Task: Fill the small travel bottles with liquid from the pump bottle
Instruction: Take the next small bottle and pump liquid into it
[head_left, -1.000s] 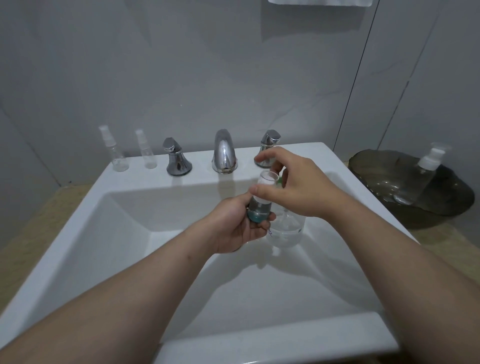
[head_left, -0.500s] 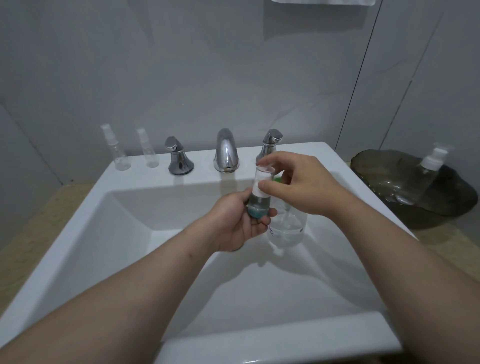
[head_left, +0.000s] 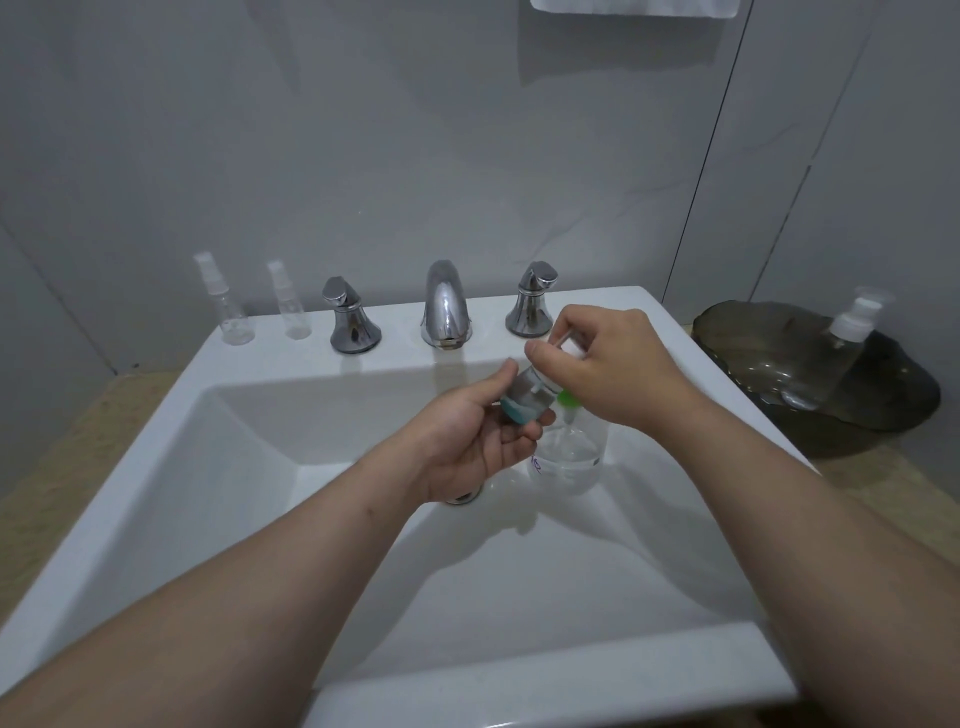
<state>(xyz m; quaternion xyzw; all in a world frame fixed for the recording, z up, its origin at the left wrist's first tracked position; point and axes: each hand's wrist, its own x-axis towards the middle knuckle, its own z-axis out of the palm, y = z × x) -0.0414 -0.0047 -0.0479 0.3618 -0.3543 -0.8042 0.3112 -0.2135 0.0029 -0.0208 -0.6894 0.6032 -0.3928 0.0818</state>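
My left hand (head_left: 478, 441) grips a small clear travel bottle (head_left: 524, 397) with bluish liquid at its bottom, tilted to the right over the sink basin. My right hand (head_left: 608, 364) pinches the white cap end (head_left: 571, 347) of that bottle. Just below both hands a larger clear bottle with a green top (head_left: 571, 452) stands in the basin, partly hidden. Two small clear spray bottles (head_left: 228, 306) (head_left: 291, 306) stand on the sink's back ledge at the left. A clear pump bottle (head_left: 841, 343) with a white pump stands in a dark glass bowl at the right.
The white sink (head_left: 260, 364) has a chrome spout (head_left: 444, 306) and two chrome handles (head_left: 350, 322) (head_left: 532, 306) along the back ledge. The dark glass bowl (head_left: 753, 332) rests on the beige counter to the right. A drain (head_left: 465, 499) shows under my left hand.
The small bottle has tipped from upright to leaning right in my left hand. My right hand has shifted right and now pinches the cap end.
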